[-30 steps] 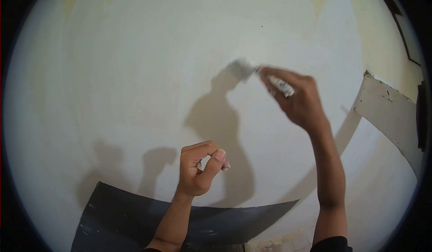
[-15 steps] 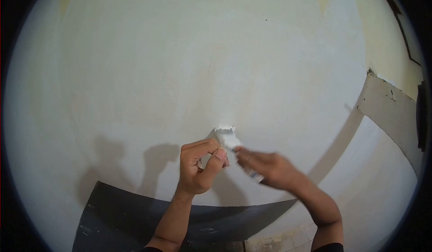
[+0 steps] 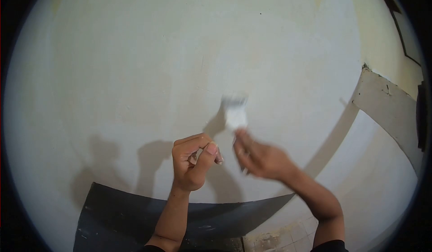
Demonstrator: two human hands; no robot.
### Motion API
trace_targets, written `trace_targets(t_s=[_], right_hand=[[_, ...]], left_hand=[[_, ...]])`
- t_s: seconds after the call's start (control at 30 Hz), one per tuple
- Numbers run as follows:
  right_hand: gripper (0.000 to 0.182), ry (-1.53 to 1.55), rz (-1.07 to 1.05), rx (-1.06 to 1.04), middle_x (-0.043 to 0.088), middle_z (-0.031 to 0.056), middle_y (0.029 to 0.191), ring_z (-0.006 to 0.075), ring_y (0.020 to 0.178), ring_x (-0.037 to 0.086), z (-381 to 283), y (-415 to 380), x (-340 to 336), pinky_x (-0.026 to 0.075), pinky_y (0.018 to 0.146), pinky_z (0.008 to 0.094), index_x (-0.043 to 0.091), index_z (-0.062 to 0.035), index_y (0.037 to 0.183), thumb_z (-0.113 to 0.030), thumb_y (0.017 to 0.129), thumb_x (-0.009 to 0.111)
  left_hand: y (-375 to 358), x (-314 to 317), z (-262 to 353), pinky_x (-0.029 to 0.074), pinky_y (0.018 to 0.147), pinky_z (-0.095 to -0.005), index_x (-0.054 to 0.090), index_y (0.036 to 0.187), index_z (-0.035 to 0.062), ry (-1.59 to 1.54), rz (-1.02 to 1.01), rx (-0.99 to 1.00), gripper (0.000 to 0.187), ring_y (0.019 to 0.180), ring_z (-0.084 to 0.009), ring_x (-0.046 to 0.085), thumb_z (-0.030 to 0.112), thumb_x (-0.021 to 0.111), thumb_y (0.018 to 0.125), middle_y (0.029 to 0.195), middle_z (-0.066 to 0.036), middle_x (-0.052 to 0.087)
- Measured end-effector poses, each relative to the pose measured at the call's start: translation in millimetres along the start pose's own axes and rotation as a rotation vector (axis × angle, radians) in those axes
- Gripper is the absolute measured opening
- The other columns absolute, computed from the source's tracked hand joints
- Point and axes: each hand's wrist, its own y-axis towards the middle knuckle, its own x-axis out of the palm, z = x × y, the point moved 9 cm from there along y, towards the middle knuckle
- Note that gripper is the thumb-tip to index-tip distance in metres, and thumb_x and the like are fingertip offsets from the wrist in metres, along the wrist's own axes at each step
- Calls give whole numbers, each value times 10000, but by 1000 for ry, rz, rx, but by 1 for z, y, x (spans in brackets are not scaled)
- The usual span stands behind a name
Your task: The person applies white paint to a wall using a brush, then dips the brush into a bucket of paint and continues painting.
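Observation:
A paintbrush (image 3: 236, 116) with a white body and a pale, motion-blurred bristle end points up against the whitish wall (image 3: 148, 85). My right hand (image 3: 265, 160) is closed round its lower end, fingers pinched on the handle. To its left, my left hand (image 3: 193, 162) is raised in front of the wall, curled with the thumb tip pressed to the bent fingers. Whatever may be between those fingers is hidden. The two hands are apart.
A dark panel (image 3: 135, 216) lies below the hands. At lower right are pale tiles (image 3: 292, 240). A grey band (image 3: 387, 92) crosses the wall at right, near a dark object (image 3: 421, 117) at the edge. Yellowish patches show higher up.
My right hand has lifted the paintbrush up the wall, its bristle end now higher and slightly farther right. My left hand keeps its curled shape, shifted slightly left in view.

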Motion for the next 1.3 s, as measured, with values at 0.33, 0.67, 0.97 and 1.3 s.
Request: trace_targets(t_s=[0.33, 0.67, 0.97, 1.3], right_hand=[[402, 181, 413, 161, 679, 183, 1170, 309, 900, 722, 43, 30, -92, 620, 681, 372, 634, -20, 1193, -48, 807, 744], [401, -35, 228, -137, 556, 359, 1205, 370, 940, 697, -2, 71, -24, 592, 549, 355, 546, 76, 1183, -110, 834, 610], [266, 526, 204, 212, 700, 178, 982, 396, 835, 676, 65, 98, -51, 566, 733, 438, 639, -41, 1113, -89, 853, 671], [359, -33, 309, -28, 606, 338, 1186, 386, 789, 714, 51, 108, -46, 593, 619, 418, 551, 32, 1194, -146, 883, 559]], left_hand=[[17, -4, 19, 470, 531, -276, 560, 641, -21, 36, -12, 70, 332, 545, -160, 572, 106, 515, 944, 629, -121, 602], [9, -27, 49, 448, 511, -268, 568, 647, -38, 68, 65, 155, 299, 539, -142, 552, 65, 533, 926, 618, -104, 591], [5, -51, 62, 412, 457, -282, 504, 587, -14, 81, 139, 168, 364, 486, -163, 513, 100, 505, 932, 563, -101, 530], [0, -54, 48, 419, 498, -258, 545, 619, -31, 16, 140, 127, 310, 526, -121, 532, 65, 553, 914, 602, -98, 585]])
